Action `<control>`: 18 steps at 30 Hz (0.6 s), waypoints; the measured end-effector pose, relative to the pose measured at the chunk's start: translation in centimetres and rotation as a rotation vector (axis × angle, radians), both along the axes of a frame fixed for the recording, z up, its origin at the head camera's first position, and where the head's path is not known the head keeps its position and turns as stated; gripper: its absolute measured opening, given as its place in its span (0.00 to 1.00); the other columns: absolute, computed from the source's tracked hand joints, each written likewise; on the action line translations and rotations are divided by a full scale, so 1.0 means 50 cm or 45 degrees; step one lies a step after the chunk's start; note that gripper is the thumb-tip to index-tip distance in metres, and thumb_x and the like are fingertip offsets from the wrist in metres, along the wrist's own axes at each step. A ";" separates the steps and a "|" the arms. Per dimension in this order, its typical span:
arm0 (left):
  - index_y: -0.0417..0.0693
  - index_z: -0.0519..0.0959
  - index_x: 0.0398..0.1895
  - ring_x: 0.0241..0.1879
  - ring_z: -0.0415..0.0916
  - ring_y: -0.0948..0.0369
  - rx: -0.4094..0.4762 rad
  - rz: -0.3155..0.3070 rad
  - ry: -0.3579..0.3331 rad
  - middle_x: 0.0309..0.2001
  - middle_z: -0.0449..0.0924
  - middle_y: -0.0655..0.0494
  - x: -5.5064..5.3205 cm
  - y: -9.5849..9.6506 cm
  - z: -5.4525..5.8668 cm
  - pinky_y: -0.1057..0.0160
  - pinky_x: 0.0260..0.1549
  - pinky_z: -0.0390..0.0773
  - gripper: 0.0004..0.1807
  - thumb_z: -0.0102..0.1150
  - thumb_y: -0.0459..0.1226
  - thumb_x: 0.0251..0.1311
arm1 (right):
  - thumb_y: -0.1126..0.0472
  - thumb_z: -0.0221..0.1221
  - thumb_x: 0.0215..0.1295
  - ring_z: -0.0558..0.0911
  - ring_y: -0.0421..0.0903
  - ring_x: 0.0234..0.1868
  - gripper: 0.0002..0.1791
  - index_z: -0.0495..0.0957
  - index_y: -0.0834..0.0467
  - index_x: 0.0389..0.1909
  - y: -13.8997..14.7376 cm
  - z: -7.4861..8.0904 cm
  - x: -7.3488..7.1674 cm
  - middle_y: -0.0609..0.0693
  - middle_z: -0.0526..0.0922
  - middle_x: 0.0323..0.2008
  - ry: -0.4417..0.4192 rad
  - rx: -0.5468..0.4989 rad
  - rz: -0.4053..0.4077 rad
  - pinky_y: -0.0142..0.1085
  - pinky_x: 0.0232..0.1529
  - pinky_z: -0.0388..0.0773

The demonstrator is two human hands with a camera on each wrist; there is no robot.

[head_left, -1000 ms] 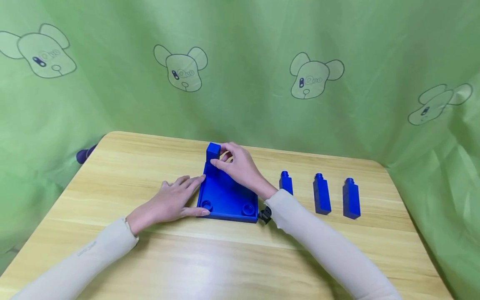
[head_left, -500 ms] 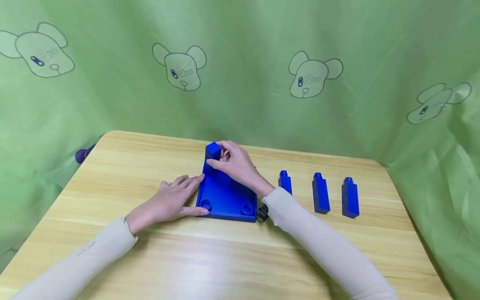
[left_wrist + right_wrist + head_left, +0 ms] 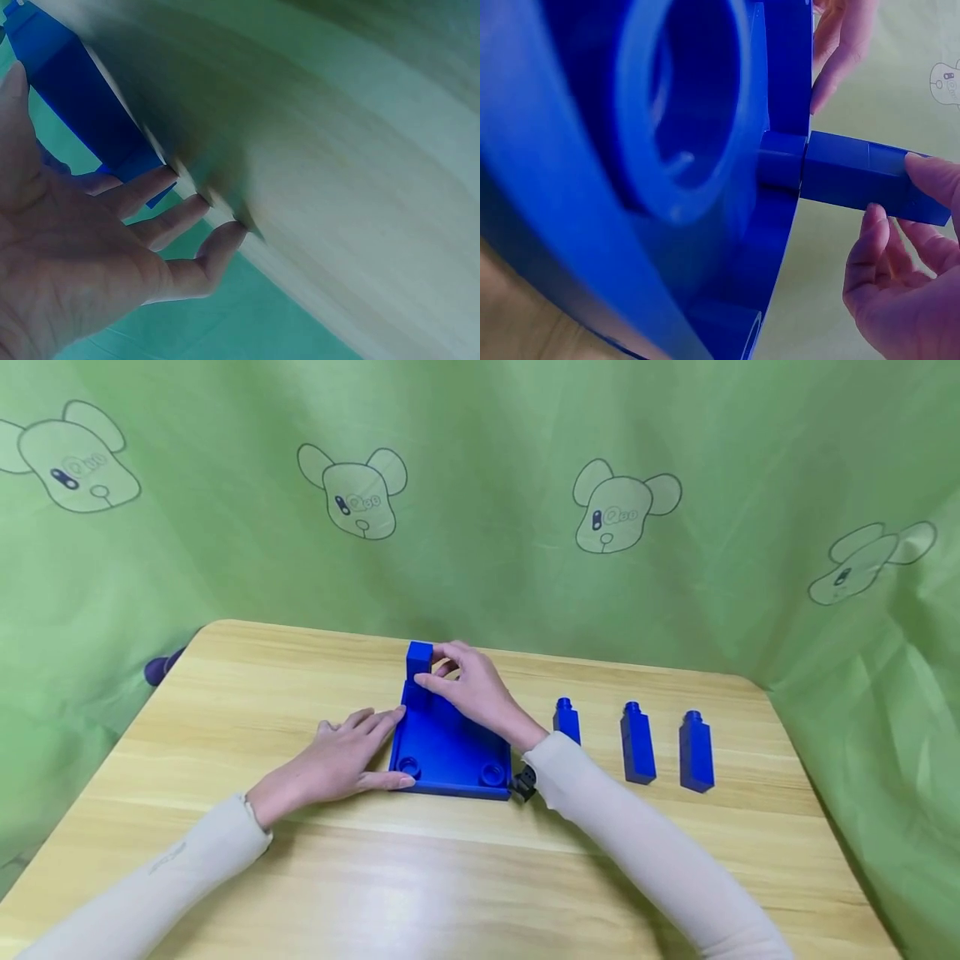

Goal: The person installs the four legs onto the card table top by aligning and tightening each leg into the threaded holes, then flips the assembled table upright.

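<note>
A shallow blue plastic panel [image 3: 450, 745] with raised edges and round corner sockets lies on the table. At its far left corner stands a square blue leg [image 3: 419, 658], its end meeting the round socket collar [image 3: 781, 159] in the right wrist view. My right hand [image 3: 474, 688] pinches this leg between thumb and fingers near its upper end. My left hand [image 3: 341, 760] lies along the panel's left side, fingers spread, fingertips at the edge and thumb at the near left corner. In the left wrist view the fingers [image 3: 172, 217] rest by the panel's side wall.
Three more blue legs with threaded ends lie to the right: one [image 3: 567, 723] partly behind the right sleeve, one [image 3: 637, 743] in the middle, one [image 3: 697, 752] farthest right. A green curtain [image 3: 480, 577] hangs behind the wooden table [image 3: 360, 893].
The leg in my right hand has turned about its length, its top showing a corner half a second ago and a flat side now. My left hand stays at the panel.
</note>
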State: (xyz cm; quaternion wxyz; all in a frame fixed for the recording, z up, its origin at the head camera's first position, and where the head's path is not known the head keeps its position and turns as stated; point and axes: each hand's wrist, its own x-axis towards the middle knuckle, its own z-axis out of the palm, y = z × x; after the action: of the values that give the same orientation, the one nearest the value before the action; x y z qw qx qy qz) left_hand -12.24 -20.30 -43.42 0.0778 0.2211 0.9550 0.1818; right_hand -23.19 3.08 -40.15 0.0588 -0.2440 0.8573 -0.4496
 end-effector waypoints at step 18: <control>0.44 0.54 0.90 0.78 0.60 0.33 -0.035 -0.014 -0.010 0.82 0.63 0.38 -0.005 0.002 0.006 0.13 0.59 0.63 0.59 0.57 0.72 0.71 | 0.50 0.76 0.70 0.82 0.46 0.43 0.23 0.82 0.57 0.57 -0.001 0.003 -0.003 0.50 0.80 0.45 -0.009 -0.023 0.021 0.39 0.44 0.80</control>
State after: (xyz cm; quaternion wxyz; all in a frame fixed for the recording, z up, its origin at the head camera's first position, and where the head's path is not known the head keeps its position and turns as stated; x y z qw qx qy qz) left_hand -12.48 -20.19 -43.13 0.0855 0.2244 0.9559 0.1689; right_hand -23.33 3.04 -40.01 0.0633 -0.2500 0.8509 -0.4577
